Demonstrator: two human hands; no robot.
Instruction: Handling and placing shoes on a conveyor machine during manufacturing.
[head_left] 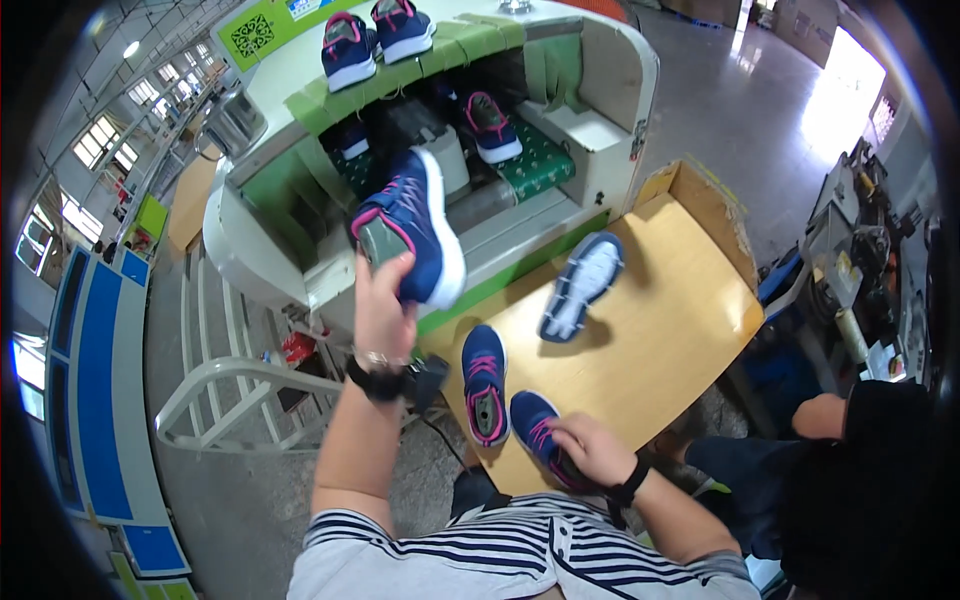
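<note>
My left hand (384,310) is closed around the heel of a navy sneaker (412,225) with pink collar lining and a white sole, its thumb inside the collar. That sneaker is raised, toe away from me, in front of the opening of a white machine (250,240). Low on the wooden table, my right hand (595,450) grips another navy sneaker (535,420) near its collar; the fingertips are partly hidden. Beside it stands a matching sneaker (484,375), laces up. Farther back on the table, one more sneaker (582,285) shows its pale sole.
Inside the machine, a sneaker (490,128) rests on a green dotted pad (545,165). Two sneakers (347,52) stand on its green-covered top edge. A metal pot (235,120) sits at left, above a white rail (220,375). A person in dark clothes (800,480) is close by on the right.
</note>
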